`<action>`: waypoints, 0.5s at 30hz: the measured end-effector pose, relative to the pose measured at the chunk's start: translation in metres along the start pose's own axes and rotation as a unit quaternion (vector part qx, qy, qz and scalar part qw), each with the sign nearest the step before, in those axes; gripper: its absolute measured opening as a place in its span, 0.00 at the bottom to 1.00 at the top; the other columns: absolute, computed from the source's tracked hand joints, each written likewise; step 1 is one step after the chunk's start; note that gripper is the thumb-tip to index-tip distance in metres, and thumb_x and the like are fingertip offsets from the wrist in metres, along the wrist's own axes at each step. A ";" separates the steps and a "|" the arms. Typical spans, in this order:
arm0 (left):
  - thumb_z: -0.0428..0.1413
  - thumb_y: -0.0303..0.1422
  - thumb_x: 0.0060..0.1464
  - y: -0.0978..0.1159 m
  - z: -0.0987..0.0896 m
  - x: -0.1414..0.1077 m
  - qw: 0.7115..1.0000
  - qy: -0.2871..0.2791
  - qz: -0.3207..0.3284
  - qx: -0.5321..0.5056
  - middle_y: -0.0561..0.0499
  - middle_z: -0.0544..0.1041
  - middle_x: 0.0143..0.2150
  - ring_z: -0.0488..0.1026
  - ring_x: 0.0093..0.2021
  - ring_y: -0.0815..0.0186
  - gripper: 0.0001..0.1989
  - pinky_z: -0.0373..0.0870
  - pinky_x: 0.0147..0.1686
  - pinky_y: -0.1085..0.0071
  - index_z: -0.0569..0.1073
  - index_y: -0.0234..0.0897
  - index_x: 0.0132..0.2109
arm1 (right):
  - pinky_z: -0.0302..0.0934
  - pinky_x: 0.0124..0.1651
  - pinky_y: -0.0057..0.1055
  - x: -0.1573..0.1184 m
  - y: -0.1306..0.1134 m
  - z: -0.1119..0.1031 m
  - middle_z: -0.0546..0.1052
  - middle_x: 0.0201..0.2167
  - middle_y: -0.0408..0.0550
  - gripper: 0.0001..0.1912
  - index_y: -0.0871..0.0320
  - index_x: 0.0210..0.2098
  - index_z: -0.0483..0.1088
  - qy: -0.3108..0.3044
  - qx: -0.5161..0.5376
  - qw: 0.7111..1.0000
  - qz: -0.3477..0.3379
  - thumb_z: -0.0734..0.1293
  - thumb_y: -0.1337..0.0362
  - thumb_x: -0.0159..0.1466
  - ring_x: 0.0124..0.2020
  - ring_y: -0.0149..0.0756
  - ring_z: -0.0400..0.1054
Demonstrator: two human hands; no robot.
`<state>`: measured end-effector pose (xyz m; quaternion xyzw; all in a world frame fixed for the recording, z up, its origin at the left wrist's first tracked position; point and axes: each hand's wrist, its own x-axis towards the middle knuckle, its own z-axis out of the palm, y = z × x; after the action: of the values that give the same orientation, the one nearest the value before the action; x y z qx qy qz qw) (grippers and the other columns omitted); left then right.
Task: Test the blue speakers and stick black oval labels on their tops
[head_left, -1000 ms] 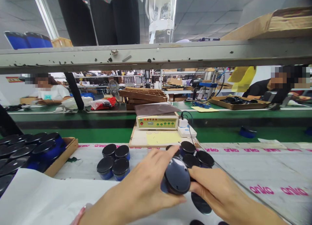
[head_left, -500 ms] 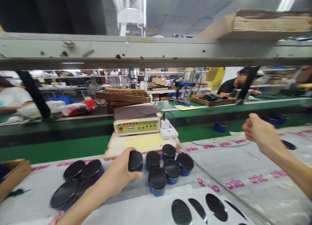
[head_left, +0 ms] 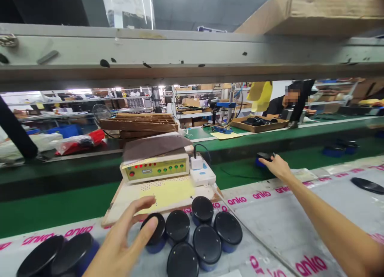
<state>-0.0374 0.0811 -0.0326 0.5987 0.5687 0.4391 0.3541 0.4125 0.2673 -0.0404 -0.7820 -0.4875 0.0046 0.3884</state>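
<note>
My left hand [head_left: 124,241] is at the lower middle, its thumb and fingers spread. The thumb overlaps the near side of a round black-topped blue container [head_left: 154,235], which stands at the left end of a cluster. Several alike stand close beside it, among them one black-topped container [head_left: 207,247] in the middle of the group. Over the green conveyor belt, my right hand [head_left: 277,167] has its thumb and fingers on another round container [head_left: 261,159]. My fingers hide part of that container.
A control box [head_left: 156,169] with lit buttons and a white power strip [head_left: 202,173] sit behind the cluster. More containers [head_left: 75,251] stand at lower left. A black disc [head_left: 367,185] lies at right. A shelf beam [head_left: 180,49] crosses overhead. A person [head_left: 280,103] sits beyond the belt.
My right hand has moved left and forward onto the container on the belt. My left hand's fingers have spread away from the container they were around. The view has shifted.
</note>
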 end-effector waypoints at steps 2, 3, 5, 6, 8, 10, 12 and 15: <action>0.55 0.50 0.53 0.021 0.012 -0.002 0.996 -0.034 -0.023 -0.084 0.46 0.68 0.57 0.65 0.57 0.52 0.22 0.64 0.54 0.60 0.70 0.44 0.51 | 0.66 0.39 0.36 -0.021 -0.024 -0.008 0.73 0.35 0.46 0.14 0.61 0.37 0.66 -0.080 0.083 0.992 -0.052 0.63 0.54 0.64 0.36 0.34 0.69; 0.55 0.49 0.54 0.032 0.021 -0.003 0.990 -0.056 -0.035 -0.129 0.46 0.69 0.56 0.66 0.56 0.53 0.21 0.65 0.53 0.60 0.71 0.43 0.50 | 0.66 0.38 0.35 -0.037 -0.039 -0.014 0.72 0.32 0.44 0.16 0.59 0.32 0.63 -0.122 0.130 0.980 -0.086 0.63 0.51 0.63 0.34 0.34 0.69; 0.54 0.48 0.56 0.051 0.038 -0.007 0.968 -0.095 -0.056 -0.225 0.45 0.66 0.59 0.66 0.56 0.53 0.23 0.66 0.53 0.59 0.69 0.44 0.54 | 0.66 0.37 0.33 -0.079 -0.071 -0.031 0.71 0.29 0.43 0.23 0.55 0.27 0.55 -0.197 0.215 0.944 -0.156 0.64 0.42 0.58 0.34 0.36 0.68; 0.54 0.49 0.55 0.059 0.047 -0.010 0.953 -0.111 -0.051 -0.279 0.44 0.63 0.61 0.65 0.57 0.53 0.25 0.66 0.52 0.58 0.67 0.45 0.57 | 0.66 0.37 0.33 -0.103 -0.088 -0.041 0.72 0.30 0.43 0.26 0.54 0.27 0.52 -0.231 0.249 0.922 -0.187 0.65 0.39 0.54 0.35 0.37 0.68; 0.56 0.50 0.53 0.072 0.058 -0.017 0.919 -0.147 0.000 -0.366 0.44 0.59 0.64 0.64 0.58 0.52 0.30 0.67 0.51 0.58 0.64 0.46 0.60 | 0.65 0.37 0.32 -0.153 -0.119 -0.064 0.72 0.34 0.45 0.27 0.54 0.28 0.53 -0.293 0.299 0.876 -0.241 0.66 0.39 0.53 0.37 0.37 0.68; 0.59 0.47 0.51 0.080 0.059 -0.027 0.895 -0.177 0.065 -0.403 0.43 0.63 0.62 0.65 0.57 0.54 0.30 0.65 0.53 0.59 0.64 0.43 0.59 | 0.63 0.31 0.29 -0.195 -0.142 -0.087 0.71 0.36 0.45 0.21 0.54 0.32 0.56 -0.375 0.298 0.827 -0.295 0.66 0.45 0.57 0.31 0.32 0.65; 0.60 0.41 0.53 0.082 0.051 -0.040 0.887 -0.200 0.086 -0.407 0.44 0.69 0.56 0.66 0.56 0.57 0.25 0.61 0.56 0.62 0.68 0.39 0.56 | 0.57 0.25 0.26 -0.223 -0.158 -0.108 0.68 0.30 0.41 0.17 0.55 0.33 0.58 -0.393 0.264 0.818 -0.325 0.62 0.48 0.62 0.25 0.28 0.59; 0.61 0.39 0.53 0.075 0.028 -0.058 0.878 -0.215 0.026 -0.426 0.45 0.74 0.51 0.70 0.52 0.60 0.20 0.63 0.52 0.67 0.71 0.37 0.51 | 0.52 0.23 0.26 -0.246 -0.169 -0.131 0.60 0.21 0.38 0.20 0.55 0.26 0.54 -0.384 0.254 0.820 -0.340 0.50 0.51 0.69 0.21 0.28 0.52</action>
<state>0.0177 0.0178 0.0190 0.4842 0.2206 0.5084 0.6770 0.2056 0.0373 0.0631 -0.3750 -0.8136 0.2956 0.3317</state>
